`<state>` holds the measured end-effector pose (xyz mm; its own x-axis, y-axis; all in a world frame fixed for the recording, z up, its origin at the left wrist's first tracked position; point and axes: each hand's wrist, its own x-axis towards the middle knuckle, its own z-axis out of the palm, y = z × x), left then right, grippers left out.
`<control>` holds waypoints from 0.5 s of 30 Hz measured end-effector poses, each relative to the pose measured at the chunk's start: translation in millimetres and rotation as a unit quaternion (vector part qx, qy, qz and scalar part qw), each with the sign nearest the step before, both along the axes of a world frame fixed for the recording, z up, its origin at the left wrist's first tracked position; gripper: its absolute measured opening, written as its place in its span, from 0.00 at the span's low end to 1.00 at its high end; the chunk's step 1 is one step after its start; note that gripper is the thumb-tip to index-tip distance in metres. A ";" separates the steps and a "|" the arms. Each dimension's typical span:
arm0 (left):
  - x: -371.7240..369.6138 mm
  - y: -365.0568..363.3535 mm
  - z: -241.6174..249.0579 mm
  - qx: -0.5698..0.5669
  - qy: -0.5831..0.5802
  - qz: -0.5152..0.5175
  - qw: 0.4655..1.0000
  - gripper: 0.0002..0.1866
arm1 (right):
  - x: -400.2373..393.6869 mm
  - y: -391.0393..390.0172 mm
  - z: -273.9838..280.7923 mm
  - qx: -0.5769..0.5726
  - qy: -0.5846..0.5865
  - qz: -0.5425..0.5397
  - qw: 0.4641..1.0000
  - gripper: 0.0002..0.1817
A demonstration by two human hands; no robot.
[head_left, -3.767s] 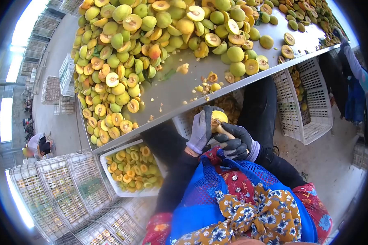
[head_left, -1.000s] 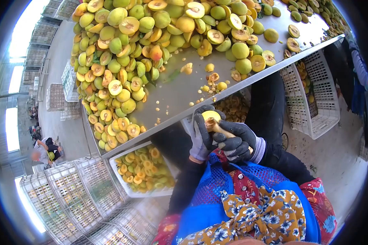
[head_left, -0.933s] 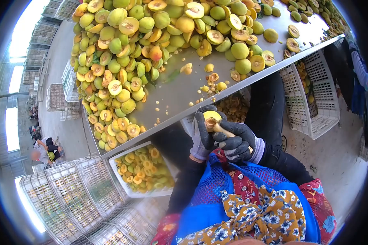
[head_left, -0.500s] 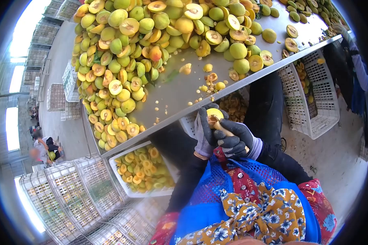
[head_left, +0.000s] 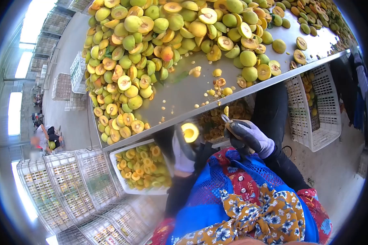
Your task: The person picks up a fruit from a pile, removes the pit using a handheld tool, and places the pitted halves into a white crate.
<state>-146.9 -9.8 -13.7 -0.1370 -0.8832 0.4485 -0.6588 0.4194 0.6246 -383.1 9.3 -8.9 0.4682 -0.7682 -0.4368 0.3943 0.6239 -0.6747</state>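
My left hand, in a dark-coated glove and blurred by motion, is left of my lap below the table edge. It holds a yellow peach half with a hollow where the pit was. My right hand, gloved too, is closed round a pitting tool with a metal loop tip. A scrap of yellow flesh shows at that tip. Under the table edge, a container of brownish pits and scraps lies partly behind my hands. At lower left, a white crate contains hollowed peach halves.
A metal table slopes across the view, heaped with cut peaches. White crates stand at right, stacked crates at lower left. Another person sits far left; a co-worker's sleeve shows at right.
My hands have parted. The left has moved left and down with the peach half, which is now hollow; the right stays near the table edge with the tool.
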 end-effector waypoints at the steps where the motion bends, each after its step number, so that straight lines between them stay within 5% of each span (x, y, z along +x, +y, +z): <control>1: 28.0 3.9 0.7 0.057 0.000 0.045 0.997 0.22 | -2.0 -2.1 0.9 0.003 0.009 0.035 0.999 0.17; 3: 87.8 15.2 -6.5 0.287 0.046 0.203 0.935 0.24 | 2.6 -1.7 -11.9 -0.011 0.127 0.036 0.991 0.20; 4: 113.4 21.0 -8.0 0.343 -0.020 0.267 0.900 0.25 | 3.4 0.9 -26.1 -0.060 0.170 0.032 0.983 0.21; 5: 148.2 28.5 -32.2 0.299 -0.206 0.311 0.878 0.26 | 4.8 2.9 -32.3 -0.094 0.210 0.033 0.973 0.21; 7: 144.9 10.4 -15.2 0.192 -0.353 0.348 0.847 0.25 | 7.6 6.9 -44.8 -0.157 0.294 0.033 0.942 0.21; 9: 137.9 -36.1 12.0 0.193 -0.229 0.297 0.907 0.26 | 11.5 5.6 -47.6 -0.204 0.384 0.024 0.900 0.19; 12: 120.3 -124.7 9.8 0.175 -0.213 0.252 0.928 0.25 | 4.2 1.6 -47.2 -0.403 0.419 0.056 0.812 0.16; 15: 95.3 -190.9 -8.1 0.177 -0.290 0.247 0.908 0.26 | 2.2 5.1 -32.9 -0.352 0.433 0.069 0.827 0.13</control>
